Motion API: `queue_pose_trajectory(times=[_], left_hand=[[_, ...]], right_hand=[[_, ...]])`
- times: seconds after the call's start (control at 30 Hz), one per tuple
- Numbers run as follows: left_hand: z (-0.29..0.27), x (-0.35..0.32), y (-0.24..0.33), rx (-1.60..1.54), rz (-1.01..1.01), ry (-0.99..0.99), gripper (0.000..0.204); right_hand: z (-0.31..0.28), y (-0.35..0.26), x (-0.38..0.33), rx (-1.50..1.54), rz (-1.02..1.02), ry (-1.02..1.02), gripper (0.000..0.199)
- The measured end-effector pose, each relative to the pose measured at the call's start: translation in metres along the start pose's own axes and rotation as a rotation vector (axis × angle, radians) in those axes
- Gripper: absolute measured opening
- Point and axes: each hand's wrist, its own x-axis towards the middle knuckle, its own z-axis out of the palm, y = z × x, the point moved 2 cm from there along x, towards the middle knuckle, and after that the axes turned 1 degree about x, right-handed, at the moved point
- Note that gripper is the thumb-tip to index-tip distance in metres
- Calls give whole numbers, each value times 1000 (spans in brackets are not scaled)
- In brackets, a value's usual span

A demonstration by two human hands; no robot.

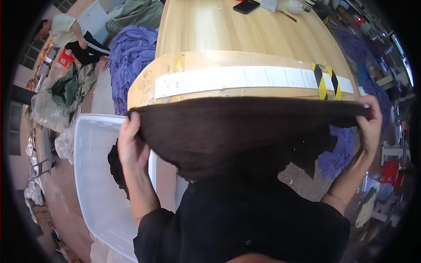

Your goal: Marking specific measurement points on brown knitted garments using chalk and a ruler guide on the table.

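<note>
A dark brown piece of knit fabric (228, 127) is stretched sideways between my two hands, along the near edge of the wooden table (201, 26). My left hand (133, 136) pinches its upper left corner. At the other end, my right hand (371, 115) grips the upper right corner. The lower edge of the fabric hangs unevenly in front of my black shirt. Just beyond its top edge, a white marked strip (263, 76) lies under clear covering on the table, with yellow and black tape (322, 81) across its right part.
A white plastic bin (94, 175) with dark cloth inside stands at my left. Purple fabric (131, 57) is heaped left of the table, and more purple fabric (342, 151) lies at right. A phone (246, 6) rests at the table's far end. Another person (70, 33) bends at far left.
</note>
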Motion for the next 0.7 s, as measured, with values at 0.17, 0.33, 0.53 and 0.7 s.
queue_pose_trajectory(times=[0.17,0.33,0.53,0.7], left_hand=[[-32,59,-62,162,-206,168,30],[-29,98,-65,394,-182,32,15],[-23,133,-71,784,-35,103,11],[-30,157,-72,724,-50,169,8]], right_hand=[[42,118,31,246,492,-145,20],[37,149,73,689,538,86,16],[49,245,99,398,539,191,8],[76,259,103,51,462,190,10]])
